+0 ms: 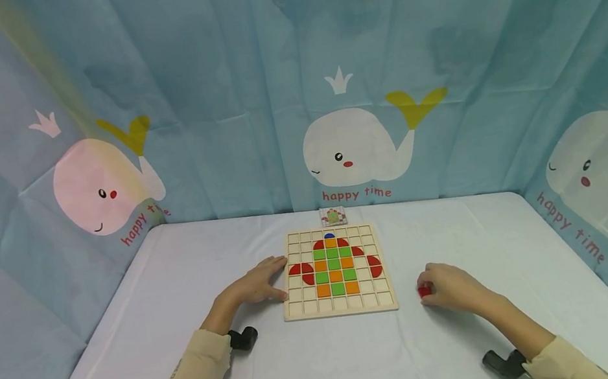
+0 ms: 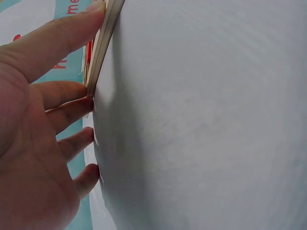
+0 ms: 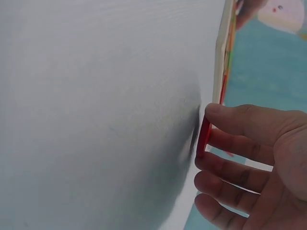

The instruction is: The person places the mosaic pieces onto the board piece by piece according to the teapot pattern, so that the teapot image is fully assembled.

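Observation:
A wooden grid board (image 1: 384, 299) lies on the table, with green and orange squares, red quarter-round pieces and a blue piece set in its cells. At its left edge, my left hand (image 1: 259, 283) touches the frame with thumb and fingers extended; the left wrist view shows the thumb against the board's side (image 2: 101, 48) and the fingertips on the cloth. To the right of the board, my right hand (image 1: 453, 286) pinches a red piece (image 1: 425, 291) between thumb and fingers. Close up, the red piece (image 3: 204, 136) is thin and seen edge-on, so its full shape is hidden.
Behind the board lies a small picture card (image 1: 333, 216) with a similar coloured pattern. A white cloth (image 1: 331, 369) covers the table. Blue curtains (image 1: 229, 161) with whale prints stand around the back and sides. Black wrist-worn devices (image 1: 505, 364) sit at both wrists.

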Action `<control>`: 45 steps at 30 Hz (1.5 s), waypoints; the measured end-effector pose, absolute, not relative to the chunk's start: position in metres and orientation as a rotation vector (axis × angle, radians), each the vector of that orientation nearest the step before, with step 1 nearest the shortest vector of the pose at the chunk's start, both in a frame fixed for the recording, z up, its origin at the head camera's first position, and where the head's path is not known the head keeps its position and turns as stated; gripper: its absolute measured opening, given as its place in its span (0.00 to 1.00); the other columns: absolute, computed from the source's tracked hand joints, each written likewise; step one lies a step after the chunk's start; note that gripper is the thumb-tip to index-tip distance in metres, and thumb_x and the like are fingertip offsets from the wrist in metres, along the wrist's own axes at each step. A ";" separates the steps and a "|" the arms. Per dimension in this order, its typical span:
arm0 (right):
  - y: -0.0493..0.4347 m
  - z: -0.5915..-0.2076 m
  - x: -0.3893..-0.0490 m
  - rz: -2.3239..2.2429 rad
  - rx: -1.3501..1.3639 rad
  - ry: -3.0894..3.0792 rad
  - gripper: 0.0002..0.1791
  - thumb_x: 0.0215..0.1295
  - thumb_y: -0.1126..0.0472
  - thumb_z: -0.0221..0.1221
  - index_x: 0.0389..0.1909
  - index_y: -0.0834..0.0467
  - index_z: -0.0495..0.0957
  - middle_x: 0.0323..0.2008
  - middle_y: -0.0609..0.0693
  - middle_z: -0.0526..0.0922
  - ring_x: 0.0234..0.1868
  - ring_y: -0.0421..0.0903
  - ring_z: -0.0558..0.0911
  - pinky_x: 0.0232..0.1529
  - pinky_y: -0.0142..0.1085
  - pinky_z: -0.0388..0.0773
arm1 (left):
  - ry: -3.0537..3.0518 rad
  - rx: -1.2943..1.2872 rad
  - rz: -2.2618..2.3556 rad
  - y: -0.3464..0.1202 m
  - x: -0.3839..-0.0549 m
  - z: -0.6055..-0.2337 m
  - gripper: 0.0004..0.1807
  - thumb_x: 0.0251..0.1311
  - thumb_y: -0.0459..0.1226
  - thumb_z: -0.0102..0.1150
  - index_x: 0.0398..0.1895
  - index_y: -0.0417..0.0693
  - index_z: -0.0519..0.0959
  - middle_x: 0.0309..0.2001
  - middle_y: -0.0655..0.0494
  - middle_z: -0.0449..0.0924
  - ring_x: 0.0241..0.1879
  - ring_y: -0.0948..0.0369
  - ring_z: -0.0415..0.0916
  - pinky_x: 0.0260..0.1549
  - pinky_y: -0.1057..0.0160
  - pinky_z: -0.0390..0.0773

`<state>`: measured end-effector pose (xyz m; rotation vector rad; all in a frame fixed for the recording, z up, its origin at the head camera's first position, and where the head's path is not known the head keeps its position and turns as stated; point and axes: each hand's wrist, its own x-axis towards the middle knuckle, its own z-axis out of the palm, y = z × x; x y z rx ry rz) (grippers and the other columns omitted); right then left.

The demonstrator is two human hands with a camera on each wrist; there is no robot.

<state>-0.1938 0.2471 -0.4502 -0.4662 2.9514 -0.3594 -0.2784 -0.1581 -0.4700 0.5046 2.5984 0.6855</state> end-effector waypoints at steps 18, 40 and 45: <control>0.256 -0.436 -0.214 -0.451 -0.444 2.946 0.10 0.55 0.62 0.68 0.39 0.58 0.85 0.32 0.47 0.80 0.32 0.42 0.75 0.34 0.35 0.78 | 2.592 0.510 0.681 -0.156 -0.275 -0.468 0.49 0.54 0.44 0.69 0.76 0.45 0.55 0.77 0.46 0.51 0.78 0.45 0.41 0.75 0.41 0.46; 0.225 -0.437 -0.227 -0.541 -0.539 2.948 0.10 0.55 0.61 0.69 0.39 0.58 0.85 0.32 0.46 0.79 0.32 0.41 0.74 0.34 0.34 0.77 | 2.589 0.544 0.675 -0.159 -0.277 -0.468 0.49 0.54 0.44 0.70 0.76 0.44 0.55 0.77 0.45 0.51 0.78 0.44 0.41 0.75 0.40 0.46; 0.217 -0.436 -0.229 -0.546 -0.544 2.943 0.11 0.55 0.60 0.69 0.40 0.57 0.85 0.32 0.45 0.79 0.32 0.40 0.73 0.34 0.32 0.75 | 2.594 0.547 0.677 -0.158 -0.277 -0.468 0.49 0.53 0.44 0.70 0.75 0.43 0.56 0.77 0.45 0.52 0.78 0.44 0.42 0.74 0.41 0.47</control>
